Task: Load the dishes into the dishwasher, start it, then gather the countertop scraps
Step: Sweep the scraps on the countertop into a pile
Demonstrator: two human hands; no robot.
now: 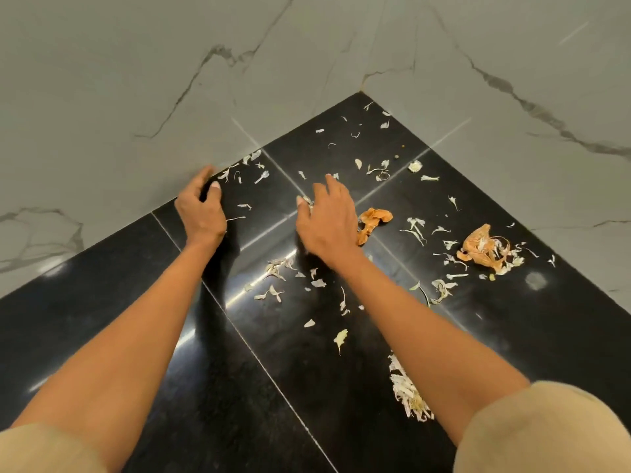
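Note:
Pale garlic and onion skins [273, 268] lie scattered over a glossy black countertop [102, 302] that runs into a marble-walled corner. Two orange peel clumps lie to the right, one [372, 221] beside my right hand and a bigger one [485, 249] farther right. A thick pile of white skins [406, 394] sits by my right forearm. My left hand [201, 209] rests cupped on the counter against the left wall, fingers curved, holding nothing visible. My right hand [327, 220] reaches over the middle of the counter, its thumb and fingers pinching a small pale scrap [307, 200].
Grey-veined marble walls [136, 80] close the counter on the left and right and meet at the far corner [362, 92]. More small scraps [379, 169] lie toward that corner. No dishes or containers are in view.

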